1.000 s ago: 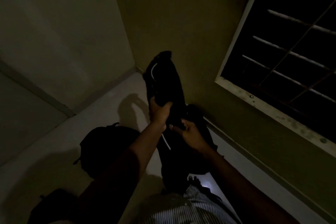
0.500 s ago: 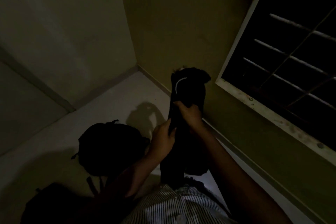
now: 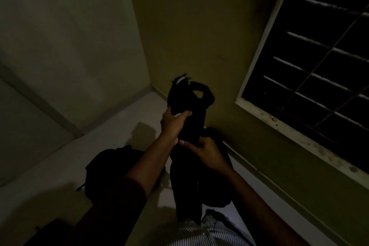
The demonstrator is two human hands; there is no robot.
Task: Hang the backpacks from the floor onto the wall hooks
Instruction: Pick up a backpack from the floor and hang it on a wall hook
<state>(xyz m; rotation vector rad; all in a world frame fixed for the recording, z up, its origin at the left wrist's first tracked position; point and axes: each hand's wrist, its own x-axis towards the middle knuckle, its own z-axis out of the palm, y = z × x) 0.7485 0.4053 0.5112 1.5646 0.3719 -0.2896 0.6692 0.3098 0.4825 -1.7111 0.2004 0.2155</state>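
A black backpack with a white trim hangs upright in front of me, lifted off the floor. My left hand grips its upper part, just under the top loop. Lower down, my right hand clasps its middle. A second dark backpack lies on the pale floor to the left, partly behind my left forearm. Another dark bag shows at the bottom left edge. No wall hook is in view.
A yellowish wall stands directly behind the held backpack, meeting a paler wall at a corner. A barred window with a white sill fills the upper right. The room is very dim.
My hands swapped places on the backpack: the left hand went up to its top, the right hand dropped to its middle. The bag's top loop now stands out above.
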